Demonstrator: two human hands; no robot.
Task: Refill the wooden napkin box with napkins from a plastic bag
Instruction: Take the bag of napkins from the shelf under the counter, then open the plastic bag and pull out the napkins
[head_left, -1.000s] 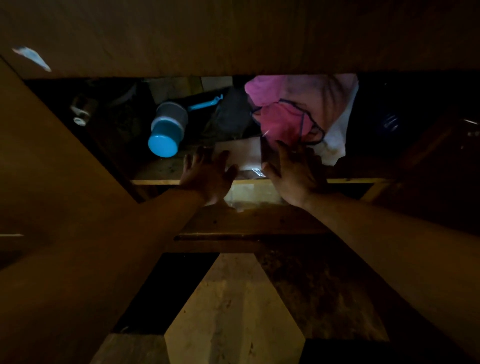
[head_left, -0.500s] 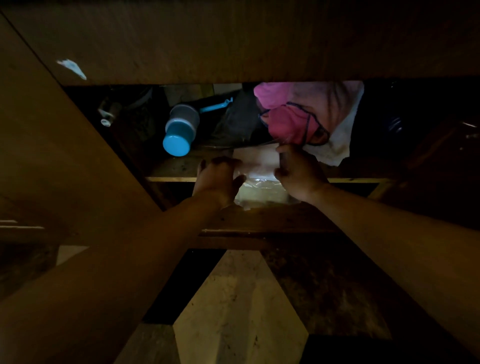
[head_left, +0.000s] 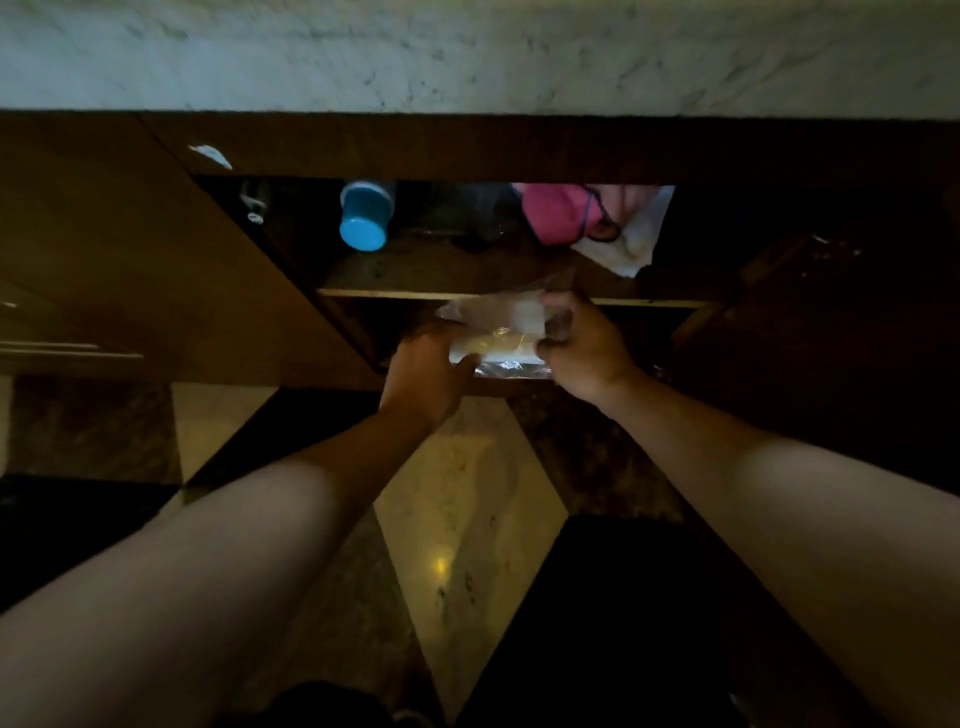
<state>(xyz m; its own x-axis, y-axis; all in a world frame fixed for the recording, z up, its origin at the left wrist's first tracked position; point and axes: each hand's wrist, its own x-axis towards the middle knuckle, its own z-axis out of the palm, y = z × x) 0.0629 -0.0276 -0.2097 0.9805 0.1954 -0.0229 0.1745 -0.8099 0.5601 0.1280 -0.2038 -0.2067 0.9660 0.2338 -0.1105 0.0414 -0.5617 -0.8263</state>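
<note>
A clear plastic bag of napkins (head_left: 501, 332) hangs in front of the cupboard shelf's front edge (head_left: 384, 293), held between both hands. My left hand (head_left: 428, 376) grips its left side from below. My right hand (head_left: 584, 345) pinches its right side. The bag shows a pale stack inside and crinkled film at the bottom. The scene is dim. No wooden napkin box is in view.
On the shelf lie a blue-capped container (head_left: 363, 218) and a pink cloth bundle (head_left: 566, 213) over white fabric. An open cupboard door (head_left: 156, 270) stands at the left. A marble countertop edge (head_left: 467, 57) runs above. Patterned floor tiles (head_left: 457, 509) lie below.
Both hands closed on the bag at the shelf and drew it out past the shelf edge toward me. The view has pulled back and the countertop has come into sight.
</note>
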